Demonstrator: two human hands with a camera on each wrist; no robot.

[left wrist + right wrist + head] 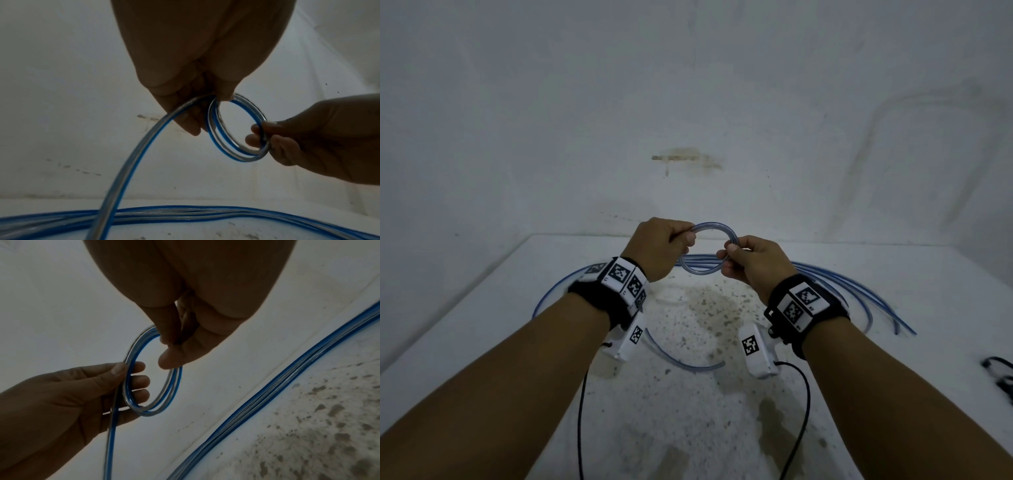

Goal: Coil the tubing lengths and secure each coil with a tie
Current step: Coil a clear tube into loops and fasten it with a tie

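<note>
A small coil (714, 226) of clear tubing with a blue stripe hangs above the table between my two hands. My left hand (676, 243) grips its left side, thumb on top and fingers curled through the ring. On the right side my right hand (729, 255) pinches the loops. The left wrist view shows the coil (213, 141) of about two turns, with its tail (131, 162) dropping from my left hand (197, 120) to the table. The right wrist view shows the coil (176, 382) pinched by my right hand (174, 344). The remaining tubing (859, 284) lies loose in wide curves on the table.
The white table (482, 308) has a brown stained patch (705, 308) in its middle and meets a white wall at the back. Black ties (1000, 373) lie at the table's right edge. Black cables (804, 411) trail from the wrist cameras toward me.
</note>
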